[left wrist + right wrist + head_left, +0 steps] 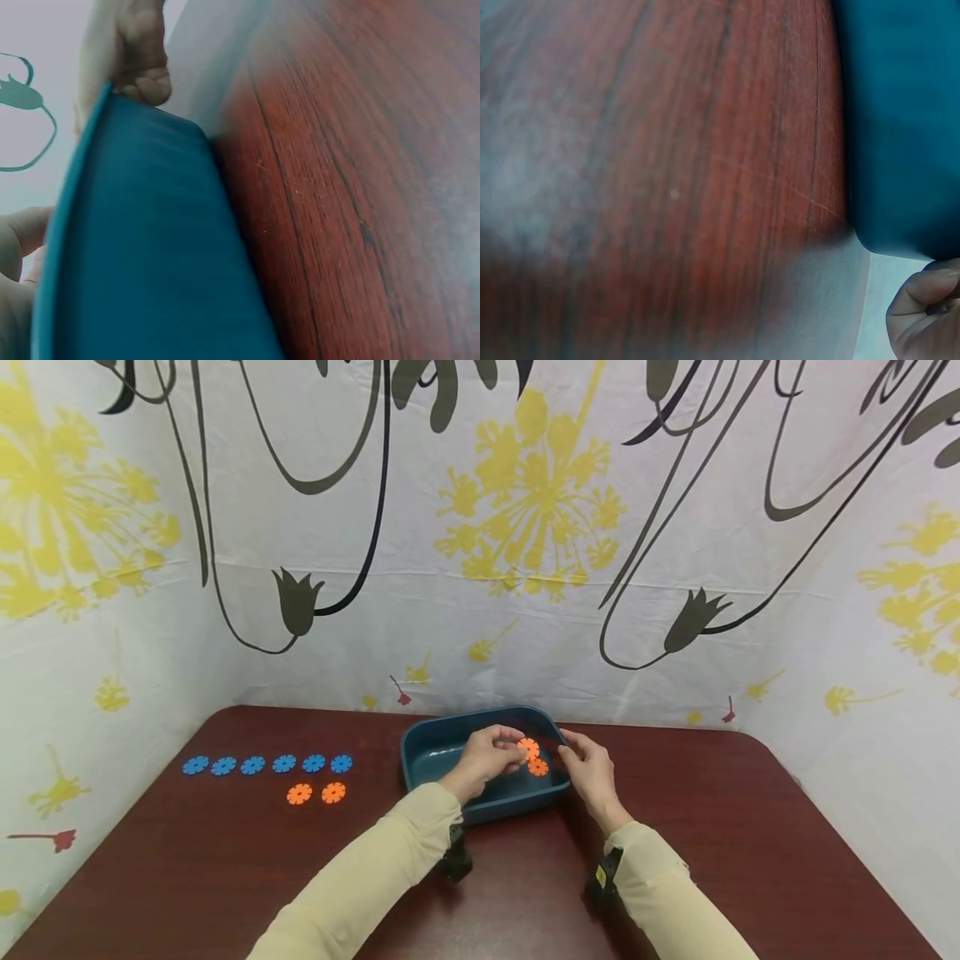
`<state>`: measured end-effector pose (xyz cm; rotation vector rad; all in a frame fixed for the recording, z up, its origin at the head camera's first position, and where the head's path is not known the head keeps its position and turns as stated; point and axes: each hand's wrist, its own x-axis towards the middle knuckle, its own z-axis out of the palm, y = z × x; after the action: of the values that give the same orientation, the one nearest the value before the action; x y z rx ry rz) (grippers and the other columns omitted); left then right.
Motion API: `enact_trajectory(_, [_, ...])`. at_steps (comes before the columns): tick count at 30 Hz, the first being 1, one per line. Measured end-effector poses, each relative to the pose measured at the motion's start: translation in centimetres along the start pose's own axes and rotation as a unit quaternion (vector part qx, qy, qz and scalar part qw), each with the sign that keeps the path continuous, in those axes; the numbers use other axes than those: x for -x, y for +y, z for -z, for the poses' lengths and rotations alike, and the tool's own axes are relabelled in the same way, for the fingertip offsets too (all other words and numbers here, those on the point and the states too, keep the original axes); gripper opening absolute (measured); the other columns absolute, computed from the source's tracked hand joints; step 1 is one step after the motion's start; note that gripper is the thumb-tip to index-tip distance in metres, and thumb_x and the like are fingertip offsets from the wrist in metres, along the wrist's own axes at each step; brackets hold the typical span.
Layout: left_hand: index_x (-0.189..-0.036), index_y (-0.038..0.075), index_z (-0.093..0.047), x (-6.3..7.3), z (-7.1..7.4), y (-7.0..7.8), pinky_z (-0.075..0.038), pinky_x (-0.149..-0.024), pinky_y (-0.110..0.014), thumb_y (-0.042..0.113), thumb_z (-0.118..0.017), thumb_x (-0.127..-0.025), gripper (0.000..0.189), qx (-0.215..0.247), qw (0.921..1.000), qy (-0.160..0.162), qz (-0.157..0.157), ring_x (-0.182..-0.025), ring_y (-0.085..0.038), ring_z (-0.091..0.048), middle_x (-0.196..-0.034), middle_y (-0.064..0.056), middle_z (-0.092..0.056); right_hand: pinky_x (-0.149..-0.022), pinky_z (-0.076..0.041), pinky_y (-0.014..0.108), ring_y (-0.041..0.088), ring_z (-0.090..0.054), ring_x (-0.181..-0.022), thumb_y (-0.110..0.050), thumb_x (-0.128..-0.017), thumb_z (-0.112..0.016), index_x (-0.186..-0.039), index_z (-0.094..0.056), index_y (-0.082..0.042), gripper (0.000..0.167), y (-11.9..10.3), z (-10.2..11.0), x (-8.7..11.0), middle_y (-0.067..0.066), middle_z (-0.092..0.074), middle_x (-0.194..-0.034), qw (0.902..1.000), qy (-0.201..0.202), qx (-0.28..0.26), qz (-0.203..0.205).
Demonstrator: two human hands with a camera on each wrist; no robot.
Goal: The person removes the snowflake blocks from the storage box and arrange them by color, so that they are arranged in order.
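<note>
In the head view, my left hand (486, 760) reaches over the dark teal tray (431, 735). Its thumb and fingertips pinch an orange notched disc (529, 747). A second orange notched disc (537, 767) shows just below, inside the tray. My right hand (590, 770) grips the tray's right rim between thumb and fingers. The left wrist view has the tray wall (157, 240) close up, with part of my left hand (19, 277) behind its rim. At the lower right of the right wrist view, the curled right hand (928, 311) meets the tray's corner.
On the table's left side, several blue notched discs (252, 765) lie in a row. Below that row's right part lie two orange notched discs (299, 794). The dark red wooden table (517, 893) ends behind the tray at a patterned cloth wall (525, 643).
</note>
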<state>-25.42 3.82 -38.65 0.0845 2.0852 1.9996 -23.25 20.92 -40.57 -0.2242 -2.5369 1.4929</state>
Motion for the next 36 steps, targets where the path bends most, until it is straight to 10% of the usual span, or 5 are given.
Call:
enact_trajectory(17, [-0.118, 0.005, -0.062, 2.9, 4.4, 0.6, -0.056, -0.077, -0.032, 0.007, -0.065, -0.088, 0.030, 0.034, 0.9993, -0.007, -0.011, -0.085, -0.017, -0.068, -0.094, -0.007, -0.066, -0.075, -0.056, 0.038, 0.029, -0.067, -0.095, -0.013, -0.095, -0.055, -0.130, -0.057, -0.010, 0.035, -0.1, -0.1, 0.2, 0.019, -0.066, -0.104, 1.0000, 0.007, -0.005, 0.002])
enact_trajectory(36, [-0.128, 0.006, -0.052, 5.8, 13.2, -0.5, -0.053, -0.077, -0.021, 0.009, -0.059, -0.093, 0.036, 0.121, 0.9905, 0.061, 0.024, -0.086, -0.007, -0.063, -0.097, 0.003, -0.064, -0.083, -0.054, 0.042, 0.033, -0.064, -0.104, -0.015, -0.097, -0.053, -0.134, -0.053, -0.011, 0.037, 0.1, 0.0, -0.1, 0.020, -0.063, -0.112, 0.9998, -0.010, -0.009, -0.012])
